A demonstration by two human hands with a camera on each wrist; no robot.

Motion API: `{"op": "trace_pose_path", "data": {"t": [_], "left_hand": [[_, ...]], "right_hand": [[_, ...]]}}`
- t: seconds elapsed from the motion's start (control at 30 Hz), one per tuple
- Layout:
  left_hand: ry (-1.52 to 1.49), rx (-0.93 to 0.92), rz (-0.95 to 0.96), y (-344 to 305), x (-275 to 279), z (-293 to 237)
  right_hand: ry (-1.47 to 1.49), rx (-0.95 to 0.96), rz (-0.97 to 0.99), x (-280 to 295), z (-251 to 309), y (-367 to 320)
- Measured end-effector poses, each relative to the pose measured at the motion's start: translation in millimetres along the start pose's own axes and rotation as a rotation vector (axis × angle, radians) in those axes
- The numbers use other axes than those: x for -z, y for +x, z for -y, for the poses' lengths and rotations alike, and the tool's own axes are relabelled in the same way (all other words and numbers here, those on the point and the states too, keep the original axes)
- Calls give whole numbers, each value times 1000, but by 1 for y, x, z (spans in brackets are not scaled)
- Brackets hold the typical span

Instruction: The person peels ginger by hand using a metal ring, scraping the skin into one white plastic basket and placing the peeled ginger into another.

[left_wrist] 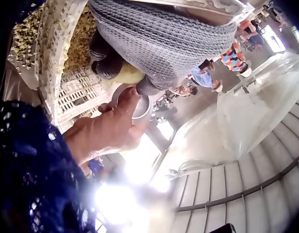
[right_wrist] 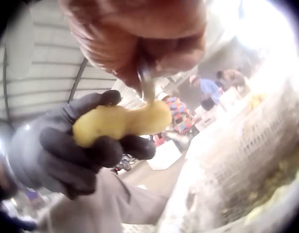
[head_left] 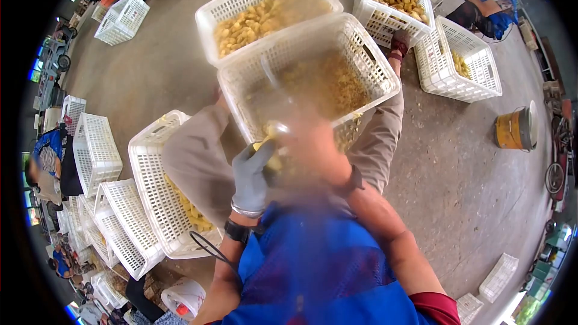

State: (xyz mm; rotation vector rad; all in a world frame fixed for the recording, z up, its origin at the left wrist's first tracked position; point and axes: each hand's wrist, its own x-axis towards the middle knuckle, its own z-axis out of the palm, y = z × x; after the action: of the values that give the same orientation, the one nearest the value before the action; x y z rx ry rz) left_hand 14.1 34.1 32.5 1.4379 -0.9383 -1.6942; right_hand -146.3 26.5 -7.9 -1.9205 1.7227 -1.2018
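Observation:
A yellow, knobbly, root-like piece (right_wrist: 123,121) lies in my gloved left hand (right_wrist: 67,145), its fingers curled round it in the right wrist view. My bare right hand (right_wrist: 140,34) pinches a metal ring-shaped tool (right_wrist: 146,82) whose edge meets the top of the piece. The left wrist view shows the tool's round rim (left_wrist: 141,108) in the right hand (left_wrist: 108,128), beside the grey glove (left_wrist: 159,43). From the head view, the left hand (head_left: 251,174) is over the near edge of a white crate (head_left: 232,105); the right hand (head_left: 310,144) is blurred.
Behind the near crate stands another crate (head_left: 208,15) of yellow pieces. More crates are at the left (head_left: 141,186) and upper right (head_left: 430,78). A yellow bucket (head_left: 510,130) stands on the floor at the right. Other people sit around the edges.

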Motion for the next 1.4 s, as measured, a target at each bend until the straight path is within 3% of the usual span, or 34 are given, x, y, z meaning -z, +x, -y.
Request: {"op": "trace_pose_path", "data": {"t": [0.17, 0.23, 0.3, 0.37, 0.43, 0.5, 0.63, 0.7, 0.83, 1.0, 1.23, 1.4], "left_hand": [[30, -57, -32, 0, -1, -4], [33, -12, -49, -1, -3, -6], [64, -100, -33, 4, 2, 8], [109, -196, -20, 2, 14, 11], [106, -254, -20, 4, 24, 13], [1, -154, 48, -2, 22, -2], [-136, -25, 115, 4, 12, 0], [19, -78, 84, 9, 17, 3], [-12, -217, 89, 17, 19, 13], [48, -117, 179, 17, 20, 12], [195, -95, 211, 17, 25, 1], [37, -49, 260, 18, 20, 7]], "right_hand": [[-109, 55, -82, -1, 19, -6], [-12, -64, -95, -10, 8, -9], [215, -289, -105, -18, -11, -6], [-87, -494, -221, -1, -38, 11], [327, -638, -189, 41, -47, 18], [523, -678, -120, 50, -44, 18], [571, -550, -50, 35, -23, 9], [714, -479, -5, 35, -13, 3], [663, -523, 58, 34, -12, 0], [750, -480, 65, 27, -11, -5], [743, -561, 83, 34, 0, -5], [727, -532, 148, 26, -2, -6]]}}
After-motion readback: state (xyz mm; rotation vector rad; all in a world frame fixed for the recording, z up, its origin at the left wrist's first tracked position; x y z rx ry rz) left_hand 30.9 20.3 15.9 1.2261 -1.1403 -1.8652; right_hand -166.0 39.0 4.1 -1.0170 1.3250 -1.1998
